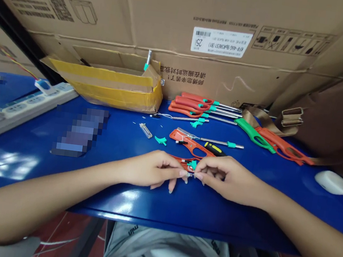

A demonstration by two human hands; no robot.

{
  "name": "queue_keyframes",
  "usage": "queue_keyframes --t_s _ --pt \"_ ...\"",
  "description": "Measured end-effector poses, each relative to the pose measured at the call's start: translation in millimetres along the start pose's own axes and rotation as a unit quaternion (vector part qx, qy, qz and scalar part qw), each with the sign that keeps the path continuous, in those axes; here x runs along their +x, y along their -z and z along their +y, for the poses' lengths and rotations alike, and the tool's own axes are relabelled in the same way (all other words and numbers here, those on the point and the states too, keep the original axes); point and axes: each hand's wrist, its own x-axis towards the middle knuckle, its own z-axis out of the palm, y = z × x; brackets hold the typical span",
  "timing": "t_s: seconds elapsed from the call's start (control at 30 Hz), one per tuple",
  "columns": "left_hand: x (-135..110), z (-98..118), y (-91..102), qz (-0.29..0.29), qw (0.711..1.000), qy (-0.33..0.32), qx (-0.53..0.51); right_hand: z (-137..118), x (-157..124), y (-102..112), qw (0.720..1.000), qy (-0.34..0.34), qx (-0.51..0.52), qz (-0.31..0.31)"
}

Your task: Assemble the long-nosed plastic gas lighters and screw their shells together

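My left hand (157, 169) and my right hand (224, 177) meet at the middle of the blue table (113, 196). Both pinch a small orange lighter shell half (183, 161) with a teal trigger piece (192, 163) on it. Fingers of both hands are closed on it. Just behind lies an open orange lighter body (192, 143) with a metal tube and a black-and-yellow screwdriver (215, 149). A loose teal trigger (160, 140) and a small clear tube (145, 130) lie to the left of that.
Several assembled orange long-nose lighters (199, 105) lie at the back; a green one (253, 134) and another orange one (282, 145) lie right. A taped cardboard box (111, 83) stands back left, a power strip (21, 106) far left, a white mouse (332, 182) right. Large cartons form the back wall.
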Motion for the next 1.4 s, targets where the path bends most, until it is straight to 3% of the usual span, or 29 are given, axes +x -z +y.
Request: queue_keyframes --t_s 1.4 --pt "5.4 -2.4 -1.4 -0.001 0.999 0.008 -0.031 -2.3 2.5 -4.4 1.000 0.014 -0.011 0.013"
